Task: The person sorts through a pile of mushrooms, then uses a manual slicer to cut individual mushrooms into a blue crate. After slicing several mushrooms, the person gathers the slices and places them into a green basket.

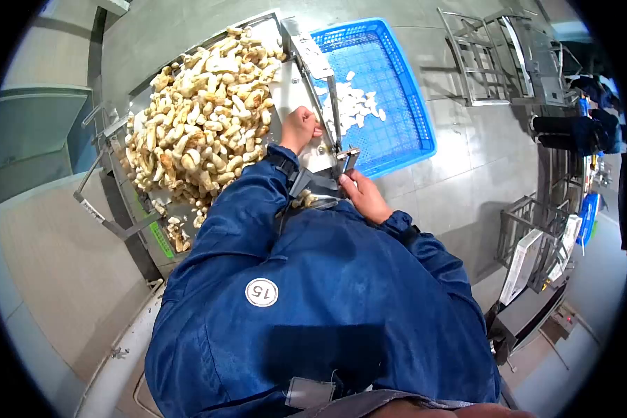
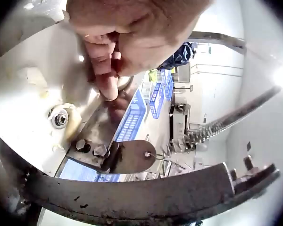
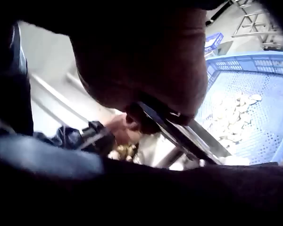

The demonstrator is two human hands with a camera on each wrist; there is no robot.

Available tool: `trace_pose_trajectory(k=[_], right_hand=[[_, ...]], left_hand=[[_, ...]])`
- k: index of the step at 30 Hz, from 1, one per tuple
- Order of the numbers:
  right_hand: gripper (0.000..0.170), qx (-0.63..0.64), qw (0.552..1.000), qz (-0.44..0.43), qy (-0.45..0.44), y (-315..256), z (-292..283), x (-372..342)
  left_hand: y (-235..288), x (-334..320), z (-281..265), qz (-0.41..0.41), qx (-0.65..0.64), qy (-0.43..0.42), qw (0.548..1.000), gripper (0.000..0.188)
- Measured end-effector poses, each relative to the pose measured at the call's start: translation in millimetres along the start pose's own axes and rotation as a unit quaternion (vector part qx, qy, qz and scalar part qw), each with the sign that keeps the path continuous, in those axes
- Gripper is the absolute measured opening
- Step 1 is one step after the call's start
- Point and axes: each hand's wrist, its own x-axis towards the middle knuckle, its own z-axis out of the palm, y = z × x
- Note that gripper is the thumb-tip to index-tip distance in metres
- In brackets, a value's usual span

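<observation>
My left hand (image 1: 301, 130) is over a metal plate (image 1: 290, 94), fingers curled, beside a long blade arm (image 1: 334, 104). In the left wrist view a pale piece (image 2: 125, 84) shows at its fingertips, mostly hidden by the hand. My right hand (image 1: 366, 197) grips the handle (image 1: 347, 161) at the near end of the blade arm, thumb on top. The right wrist view shows that hand (image 3: 146, 70) dark, wrapped round the handle. A large heap of yellowish-brown mushroom-like pieces (image 1: 202, 111) lies left of the plate. White slices (image 1: 355, 104) lie in a blue basket (image 1: 425, 132) beyond the blade.
A bolt (image 2: 60, 118) and a coiled spring (image 2: 188, 141) belong to the cutter near my left hand. Metal racks (image 1: 477, 63) stand at the right on a grey tiled floor (image 1: 460, 150). A metal frame (image 1: 94, 202) borders the heap at the left.
</observation>
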Motion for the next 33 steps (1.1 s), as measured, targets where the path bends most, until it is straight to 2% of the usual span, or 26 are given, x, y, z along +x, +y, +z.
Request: trace_pose_trajectory(k=[1, 4, 5, 7, 9, 10, 13, 14, 17, 19, 21, 22, 23, 25, 27, 28, 30, 33], right_hand=[[0.031, 0.036, 0.999, 0.013, -0.01, 7, -1, 1], [0.03, 0.18, 0.981, 0.068, -0.035, -45, -18, 0], [0.029, 0.185, 0.982, 0.025, -0.012, -48, -17, 1], [0.029, 0.131, 0.991, 0.008, 0.016, -54, -16, 2], [0.029, 0.079, 0.997, -0.007, 0.007, -19, -6, 2], [0.03, 0.082, 0.996, 0.039, -0.018, -2, -2, 0], [0.031, 0.063, 0.998, 0.013, -0.022, 23, 5, 3], [0.03, 0.079, 0.997, -0.004, -0.012, 23, 9, 3], [0.03, 0.087, 0.995, 0.027, -0.027, 21, 6, 3], [0.03, 0.078, 0.997, 0.008, -0.005, 12, 5, 4], [0.032, 0.085, 0.996, -0.024, 0.022, -24, -4, 2], [0.031, 0.093, 0.995, 0.02, 0.007, -53, -15, 0], [0.031, 0.107, 0.994, 0.018, 0.019, -58, -17, 1], [0.03, 0.109, 0.993, 0.043, 0.004, -51, -15, 1], [0.031, 0.081, 0.997, -0.002, -0.006, -4, -2, 0], [0.033, 0.056, 0.997, 0.04, -0.026, 20, 4, 2], [0.034, 0.04, 0.998, 0.036, -0.026, 22, 5, 5], [0.034, 0.057, 0.998, 0.028, -0.027, 24, 7, 4]], left_hand=[[3, 1, 2, 0.003, 0.006, 0.001, 1.0, 0.01], [3, -7, 0, 0.005, 0.056, 0.005, 0.998, 0.011], [2, -8, 0, 0.012, 0.085, 0.007, 0.996, 0.011], [5, -4, 2, 0.033, 0.142, 0.012, 0.989, 0.012], [14, -6, 5, 0.01, 0.079, 0.005, 0.997, 0.012], [9, -4, 4, 0.005, 0.053, -0.001, 0.999, 0.011], [-2, 1, -2, 0.007, 0.027, -0.023, 0.999, 0.011], [-2, 2, -3, 0.006, 0.025, -0.025, 0.999, 0.011], [-3, 2, -1, 0.003, 0.017, -0.02, 1.0, 0.012], [-2, 2, 0, -0.008, 0.026, -0.014, 1.0, 0.012], [8, -1, -1, 0.003, 0.082, -0.03, 0.996, 0.013], [10, -3, -1, 0.006, 0.11, -0.039, 0.993, 0.013], [9, -5, -1, -0.001, 0.101, -0.038, 0.994, 0.013], [12, -5, 1, -0.007, 0.082, -0.036, 0.996, 0.013], [17, -3, 2, 0.01, 0.135, -0.022, 0.991, 0.017], [17, -4, 2, 0.015, 0.163, -0.015, 0.986, 0.019], [12, -1, -2, 0.056, 0.256, 0.023, 0.965, 0.027], [12, 8, -1, 0.089, 0.296, 0.007, 0.951, 0.032]])
